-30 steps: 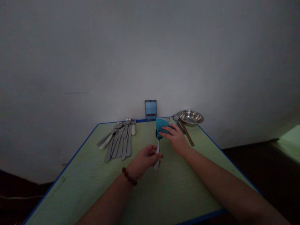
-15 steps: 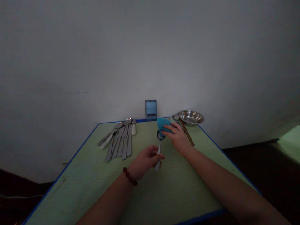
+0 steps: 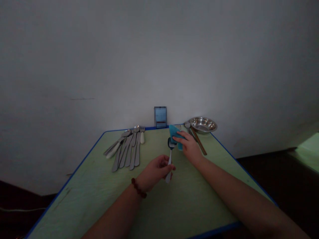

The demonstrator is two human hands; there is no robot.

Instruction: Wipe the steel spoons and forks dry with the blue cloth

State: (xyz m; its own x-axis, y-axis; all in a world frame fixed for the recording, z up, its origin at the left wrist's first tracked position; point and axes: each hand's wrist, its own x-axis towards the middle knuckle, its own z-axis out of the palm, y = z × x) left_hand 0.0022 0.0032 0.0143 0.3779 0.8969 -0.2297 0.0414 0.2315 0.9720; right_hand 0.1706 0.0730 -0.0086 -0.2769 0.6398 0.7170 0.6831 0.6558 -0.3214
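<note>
My left hand (image 3: 161,169) is closed around the handle of a metal spoon (image 3: 170,157), which is held bowl-up over the middle of the table. A blue cloth (image 3: 174,132) is gripped in my right hand (image 3: 190,146), just above and to the right of the spoon's bowl. The cloth's lower edge lies by the bowl; whether it touches the metal I cannot tell. A dark beaded bracelet (image 3: 138,188) circles my left wrist.
On the left of the green table (image 3: 99,196) lies a pile of metal cutlery (image 3: 128,151), with a white-handled fork (image 3: 142,136) beside it. At the back right stand a steel bowl (image 3: 203,125), wooden chopsticks (image 3: 200,142) and another spoon (image 3: 187,125). A small screen (image 3: 160,117) leans against the wall.
My right hand and the cloth have shifted slightly right, uncovering more of the spoon's bowl. My left hand has barely moved and still holds the spoon.
</note>
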